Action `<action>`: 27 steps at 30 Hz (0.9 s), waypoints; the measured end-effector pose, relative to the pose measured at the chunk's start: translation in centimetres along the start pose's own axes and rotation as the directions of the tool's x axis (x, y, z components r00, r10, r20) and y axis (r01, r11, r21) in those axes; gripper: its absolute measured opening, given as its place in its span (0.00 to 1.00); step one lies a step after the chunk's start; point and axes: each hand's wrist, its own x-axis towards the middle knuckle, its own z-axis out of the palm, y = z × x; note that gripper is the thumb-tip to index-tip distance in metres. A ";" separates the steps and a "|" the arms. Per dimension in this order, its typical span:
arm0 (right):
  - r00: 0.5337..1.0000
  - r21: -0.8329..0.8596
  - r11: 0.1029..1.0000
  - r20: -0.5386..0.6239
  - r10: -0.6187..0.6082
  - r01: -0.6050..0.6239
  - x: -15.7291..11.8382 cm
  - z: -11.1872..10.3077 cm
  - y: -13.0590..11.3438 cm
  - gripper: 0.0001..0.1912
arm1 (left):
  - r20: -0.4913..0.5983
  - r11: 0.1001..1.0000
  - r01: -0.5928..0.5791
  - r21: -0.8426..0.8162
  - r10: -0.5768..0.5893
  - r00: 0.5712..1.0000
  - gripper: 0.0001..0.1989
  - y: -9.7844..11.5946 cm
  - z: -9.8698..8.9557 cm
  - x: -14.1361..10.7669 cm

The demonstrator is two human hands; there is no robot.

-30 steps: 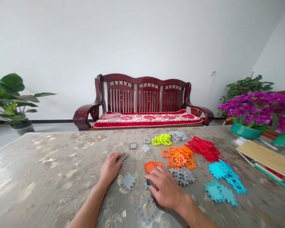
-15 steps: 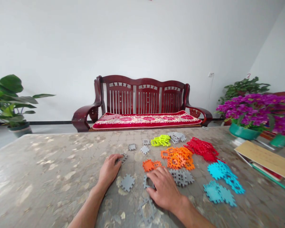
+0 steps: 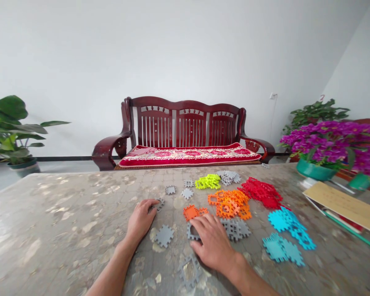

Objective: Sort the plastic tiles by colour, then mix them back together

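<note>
White wall point(image 3: 185, 49) and a dark wooden bench seat point(image 3: 154, 127) stand beyond a patterned worktop point(image 3: 64, 230), where flat toothed pieces lie in coloured groups. Thumb and fingers of the right hand point(image 3: 214, 242) spread around a grey square frame point(image 3: 189, 232), its left side showing past the fingertips; whether the grip pinches it or merely touches it, I cannot tell. Fingertips of the left hand point(image 3: 142, 218) meet a small grey piece point(image 3: 162, 204), partly hidden, and how firmly they close on it cannot be told either

Both pieces look flat on the surface, so I judge this as contact or light steadying rather than a lift. The right hand is palm down, fingers gently bent, its forearm slanting in from the lower right; the left rests low and curled, its forearm rising from the lower left

Between the hands lies a solid grey piece point(image 3: 164, 236), with another grey frame point(image 3: 191, 283) nearer the person. An orange pair point(image 3: 190, 212) sits just beyond the right fingertips, and a dark grey stack point(image 3: 242, 230) is beside that hand. Farther out are an orange heap point(image 3: 234, 203), yellow-green pieces point(image 3: 207, 181), a red heap point(image 3: 262, 193) and blue pieces point(image 3: 279, 248)
</note>
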 end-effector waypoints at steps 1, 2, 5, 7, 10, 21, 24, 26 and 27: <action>1.000 -0.013 1.000 0.001 0.015 -0.015 0.0 0.0 0.0 0.22 | -0.002 1.000 -0.003 0.001 0.003 1.000 0.15 -0.1 0.0 0.0; 1.000 -0.025 0.999 0.002 0.026 -0.026 0.1 0.0 0.0 0.20 | -0.005 1.000 -0.005 0.002 0.005 1.000 0.15 -0.1 0.1 0.0; 1.000 -0.053 0.998 0.009 0.027 -0.027 0.1 -0.2 -0.1 0.17 | -0.011 1.000 -0.011 0.005 0.011 1.000 0.15 -0.3 0.2 0.1; 1.000 -0.060 0.998 0.017 0.016 -0.015 0.2 -0.2 0.0 0.17 | -0.012 1.000 -0.014 0.008 0.014 1.000 0.15 -0.3 0.2 0.1; 0.999 -0.050 0.999 0.028 0.021 -0.020 0.4 -0.1 0.2 0.17 | -0.012 1.000 -0.014 0.011 0.014 1.000 0.15 -0.4 0.2 0.1; 0.999 0.031 0.999 0.042 -0.015 0.013 0.0 -0.2 0.2 0.20 | -0.012 1.000 -0.014 0.012 0.014 1.000 0.15 -0.5 0.3 0.2; 0.999 0.029 1.000 0.038 -0.009 0.008 0.1 0.1 0.3 0.18 | -0.027 1.000 -0.018 0.008 0.019 0.999 0.15 -0.4 0.3 0.1; 1.000 0.029 1.000 0.023 0.006 -0.006 0.2 0.3 0.4 0.18 | -0.035 1.000 -0.018 0.004 0.018 0.999 0.14 -0.3 0.2 0.1; 1.000 0.033 0.999 0.015 0.015 -0.015 0.2 0.4 0.4 0.19 | -0.037 1.000 -0.017 0.003 0.017 0.999 0.14 -0.3 0.2 0.1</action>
